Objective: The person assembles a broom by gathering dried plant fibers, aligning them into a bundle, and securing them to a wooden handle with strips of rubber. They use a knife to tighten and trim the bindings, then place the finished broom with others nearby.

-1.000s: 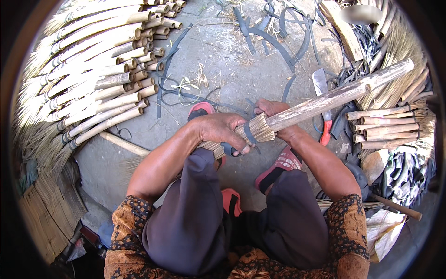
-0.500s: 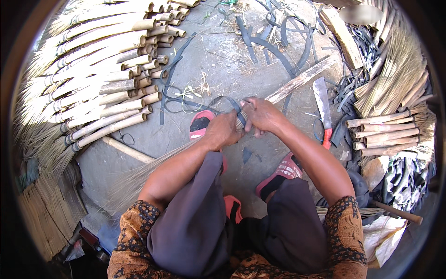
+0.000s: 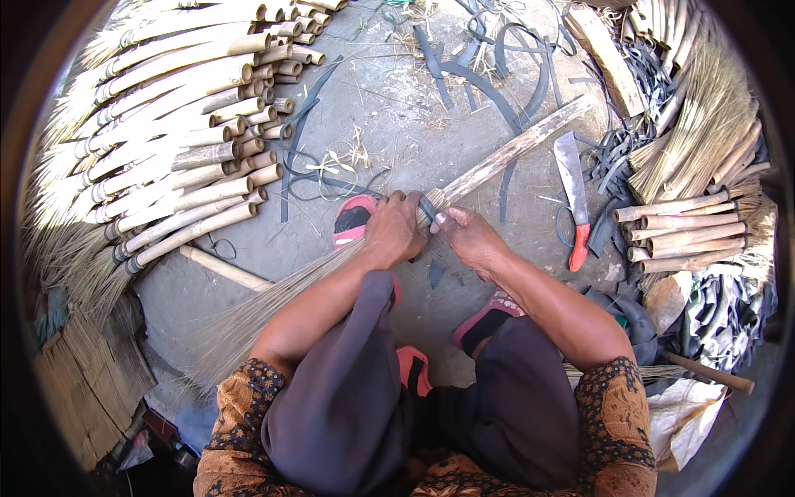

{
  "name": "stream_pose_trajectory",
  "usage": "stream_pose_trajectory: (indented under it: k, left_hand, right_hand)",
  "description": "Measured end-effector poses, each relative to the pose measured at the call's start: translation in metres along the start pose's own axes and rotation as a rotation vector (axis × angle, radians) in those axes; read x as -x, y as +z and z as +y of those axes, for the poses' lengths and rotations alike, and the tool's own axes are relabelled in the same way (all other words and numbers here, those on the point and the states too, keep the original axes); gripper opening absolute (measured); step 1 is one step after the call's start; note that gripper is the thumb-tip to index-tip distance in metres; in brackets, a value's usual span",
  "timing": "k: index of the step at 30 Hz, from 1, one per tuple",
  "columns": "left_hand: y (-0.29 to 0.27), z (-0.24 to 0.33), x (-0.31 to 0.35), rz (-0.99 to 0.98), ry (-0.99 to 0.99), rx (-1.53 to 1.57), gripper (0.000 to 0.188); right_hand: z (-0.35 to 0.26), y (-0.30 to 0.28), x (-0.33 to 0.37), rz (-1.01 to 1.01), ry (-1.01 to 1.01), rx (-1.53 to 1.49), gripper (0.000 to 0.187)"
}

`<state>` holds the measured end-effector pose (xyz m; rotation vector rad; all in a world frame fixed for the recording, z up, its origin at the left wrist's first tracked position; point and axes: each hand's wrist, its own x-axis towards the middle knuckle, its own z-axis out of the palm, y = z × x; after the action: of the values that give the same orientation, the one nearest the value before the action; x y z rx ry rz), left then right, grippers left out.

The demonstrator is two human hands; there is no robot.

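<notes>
My left hand (image 3: 397,226) is wrapped round a bundle of broom bristles (image 3: 248,319), which fans out beneath my left forearm toward the lower left. A wooden stick (image 3: 517,151) extends from the bundle's bound end toward the upper right. Close by my left fingers, a black rubber strip (image 3: 427,209) circles the bundle. My right hand (image 3: 470,240) is on the right of that band, its thumb and fingers closed in a pinch at the strip. Its fingertips partly hide the strip's end.
Finished brooms with bamboo handles (image 3: 199,157) are stacked at left. A machete (image 3: 573,195) with a red handle lies at right, near a smaller stack of bamboo-handled brooms (image 3: 691,236). Rubber strips (image 3: 489,87) litter the floor ahead. My feet wear pink sandals (image 3: 356,217).
My right hand has drawn back from over the bundle toward the lower right. The strip that arched loosely above my left hand now lies close round the bundle.
</notes>
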<state>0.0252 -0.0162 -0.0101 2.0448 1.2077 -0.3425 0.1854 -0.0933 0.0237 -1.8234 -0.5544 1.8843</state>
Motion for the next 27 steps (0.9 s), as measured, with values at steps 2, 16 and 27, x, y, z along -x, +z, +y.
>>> stream_pose_trajectory:
  k: [2,16,27]
  left_hand:
    - [-0.001,-0.004,-0.003,0.047,0.002,0.014,0.065]
    - [-0.031,-0.019,-0.006,-0.145,0.070,0.321,0.065]
    - [-0.004,-0.013,-0.005,0.107,0.112,-0.076,0.067]
  right_hand:
    - [0.011,0.000,0.009,0.022,-0.157,0.121,0.025]
    - [0.011,-0.003,-0.013,-0.024,-0.096,-0.299,0.027]
    - [0.001,-0.007,-0.005,0.005,0.041,-0.091,0.028]
